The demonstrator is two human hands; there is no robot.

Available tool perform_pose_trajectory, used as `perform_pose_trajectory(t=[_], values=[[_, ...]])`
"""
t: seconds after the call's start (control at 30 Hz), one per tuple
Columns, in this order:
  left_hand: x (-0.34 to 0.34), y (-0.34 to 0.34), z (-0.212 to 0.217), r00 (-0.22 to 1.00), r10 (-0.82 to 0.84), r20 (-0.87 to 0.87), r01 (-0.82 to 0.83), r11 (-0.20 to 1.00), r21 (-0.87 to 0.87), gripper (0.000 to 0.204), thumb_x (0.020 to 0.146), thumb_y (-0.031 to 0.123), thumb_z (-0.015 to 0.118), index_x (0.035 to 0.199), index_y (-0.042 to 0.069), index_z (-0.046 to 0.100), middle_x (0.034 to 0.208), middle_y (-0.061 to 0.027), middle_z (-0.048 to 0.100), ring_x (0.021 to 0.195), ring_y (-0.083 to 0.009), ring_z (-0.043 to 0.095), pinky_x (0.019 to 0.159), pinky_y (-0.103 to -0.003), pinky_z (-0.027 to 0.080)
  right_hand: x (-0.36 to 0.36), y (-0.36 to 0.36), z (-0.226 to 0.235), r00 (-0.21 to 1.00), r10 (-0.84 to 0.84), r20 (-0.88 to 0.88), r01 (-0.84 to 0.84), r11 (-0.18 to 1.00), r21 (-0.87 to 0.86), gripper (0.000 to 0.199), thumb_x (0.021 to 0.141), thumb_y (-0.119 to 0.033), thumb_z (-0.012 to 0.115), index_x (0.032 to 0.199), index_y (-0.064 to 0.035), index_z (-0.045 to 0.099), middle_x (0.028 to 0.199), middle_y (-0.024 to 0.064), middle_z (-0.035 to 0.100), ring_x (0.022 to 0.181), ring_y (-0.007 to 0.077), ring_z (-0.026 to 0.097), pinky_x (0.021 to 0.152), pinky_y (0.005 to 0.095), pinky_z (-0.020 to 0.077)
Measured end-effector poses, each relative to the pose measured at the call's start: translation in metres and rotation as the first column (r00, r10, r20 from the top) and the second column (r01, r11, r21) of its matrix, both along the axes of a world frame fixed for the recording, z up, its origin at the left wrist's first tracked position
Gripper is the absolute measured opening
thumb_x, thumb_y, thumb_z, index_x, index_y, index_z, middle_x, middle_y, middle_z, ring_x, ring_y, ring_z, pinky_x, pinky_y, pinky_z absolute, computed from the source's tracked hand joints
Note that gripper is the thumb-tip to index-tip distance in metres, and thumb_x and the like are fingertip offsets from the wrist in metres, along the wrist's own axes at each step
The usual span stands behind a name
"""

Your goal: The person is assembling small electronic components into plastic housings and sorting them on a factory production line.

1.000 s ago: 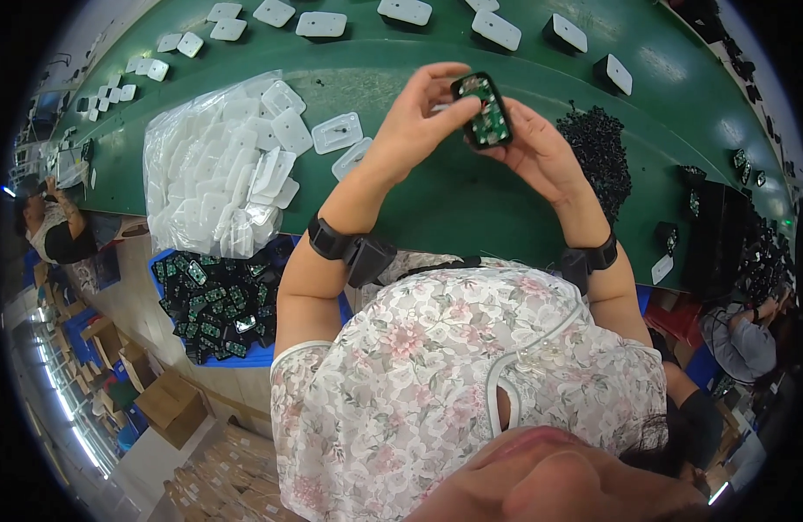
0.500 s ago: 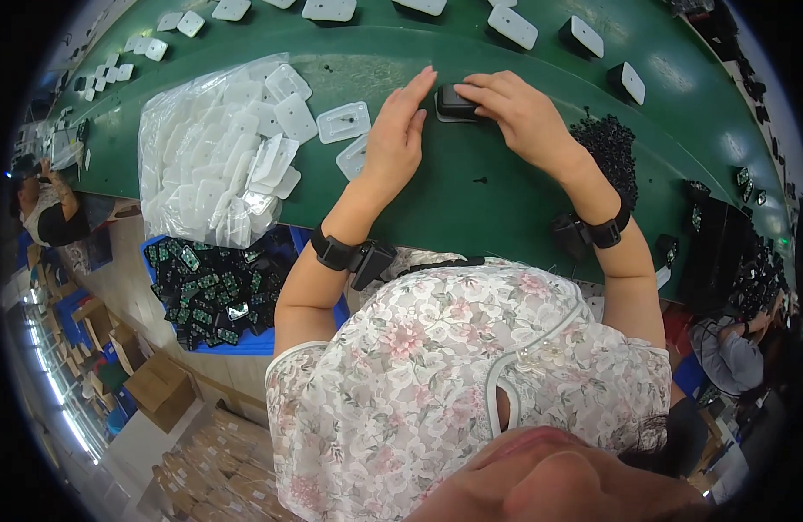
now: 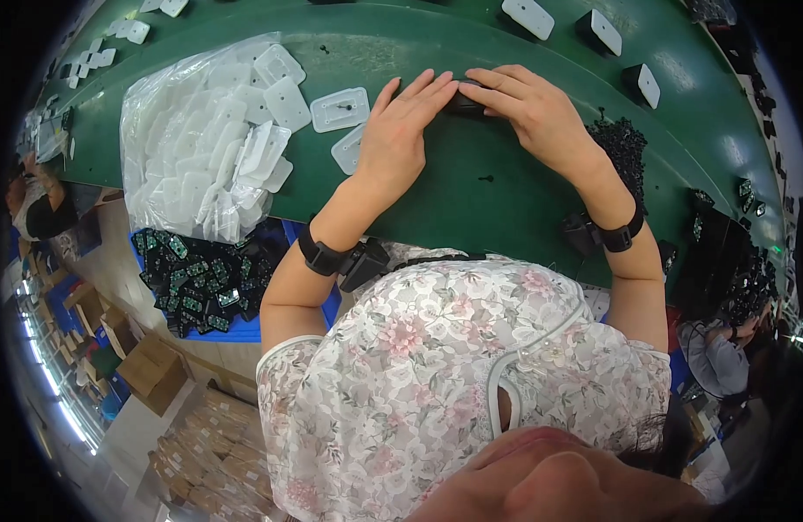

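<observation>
A black plastic box (image 3: 467,106) lies on the green table in front of me, partly covered by my fingers. My right hand (image 3: 534,109) curves over its right side, fingertips gripping the top and far edge. From the left, my left hand (image 3: 399,132) reaches to it with fingers stretched out, the fingertips meeting the right hand's at the box's edge. Beside my left hand lie a translucent white plastic cover (image 3: 339,110) with a dark screw on it and another white cover (image 3: 349,150), partly hidden by my wrist. The box's underside is out of sight.
A clear bag of white covers (image 3: 201,148) lies at left, above a blue bin of black parts with green circuit boards (image 3: 201,283). A heap of black screws (image 3: 623,152) sits beyond my right forearm. One loose screw (image 3: 486,178) lies nearer me. White-topped black boxes (image 3: 600,33) stand at the back.
My left hand has moved right to the black box, its fingertips now meeting the right hand's. The white plate edge that showed under the box is now hidden. The whole view has shifted slightly.
</observation>
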State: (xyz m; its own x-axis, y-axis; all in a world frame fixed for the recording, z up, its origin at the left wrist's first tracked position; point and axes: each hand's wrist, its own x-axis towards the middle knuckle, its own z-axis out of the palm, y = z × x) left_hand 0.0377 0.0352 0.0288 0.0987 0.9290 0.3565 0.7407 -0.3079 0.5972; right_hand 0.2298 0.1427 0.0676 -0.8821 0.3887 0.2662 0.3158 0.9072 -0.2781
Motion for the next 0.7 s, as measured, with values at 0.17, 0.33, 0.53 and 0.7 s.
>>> perform_pose_trajectory(t=[0.17,0.33,0.53,0.7], values=[[0.0,-0.012,0.007,0.996,-0.007,-0.093,0.006,1.0,-0.013,0.058,0.076,-0.01,0.046,0.131,0.008,0.05,0.134,-0.0073,0.051,0.126,-0.0251,0.046,0.107,-0.046,0.03,0.001,-0.01,0.011,1.0,0.002,0.03,-0.001,1.0,-0.016,0.043,0.076,-0.001,0.06,0.117,-0.0137,0.061,0.118,0.0047,0.06,0.1,0.0246,0.059,0.083,0.0334,0.0508],[0.011,-0.019,0.016,0.968,-0.007,-0.251,0.016,0.999,0.034,0.055,0.076,-0.005,0.05,0.131,0.002,0.048,0.133,-0.0111,0.052,0.125,-0.026,0.047,0.106,-0.043,0.032,0.002,-0.029,0.012,0.998,-0.063,0.022,0.058,0.98,0.19,0.042,0.073,-0.004,0.059,0.114,-0.0112,0.062,0.116,0.0075,0.061,0.1,0.0259,0.059,0.082,0.0337,0.0517],[0.018,-0.013,0.016,0.958,0.006,-0.285,0.043,0.986,0.164,0.054,0.075,0.006,0.066,0.126,-0.003,0.05,0.126,-0.0186,0.055,0.115,-0.0316,0.055,0.094,-0.04,0.044,0.001,-0.045,0.004,0.968,-0.204,-0.144,0.213,0.975,0.056,0.034,0.073,-0.009,0.057,0.107,-0.0136,0.061,0.108,0.0039,0.06,0.095,0.025,0.059,0.071,0.0329,0.054],[0.029,0.009,-0.007,0.867,0.174,-0.467,-0.047,0.961,0.272,0.054,0.074,0.017,0.072,0.122,0.001,0.053,0.113,-0.0125,0.061,0.1,-0.0292,0.059,0.086,-0.04,0.044,-0.003,-0.006,-0.009,0.973,-0.228,0.023,0.226,0.933,-0.28,0.018,0.077,-0.019,0.061,0.094,-0.0183,0.068,0.09,0.007,0.068,0.088,0.0307,0.063,0.073,0.0416,0.0519]])
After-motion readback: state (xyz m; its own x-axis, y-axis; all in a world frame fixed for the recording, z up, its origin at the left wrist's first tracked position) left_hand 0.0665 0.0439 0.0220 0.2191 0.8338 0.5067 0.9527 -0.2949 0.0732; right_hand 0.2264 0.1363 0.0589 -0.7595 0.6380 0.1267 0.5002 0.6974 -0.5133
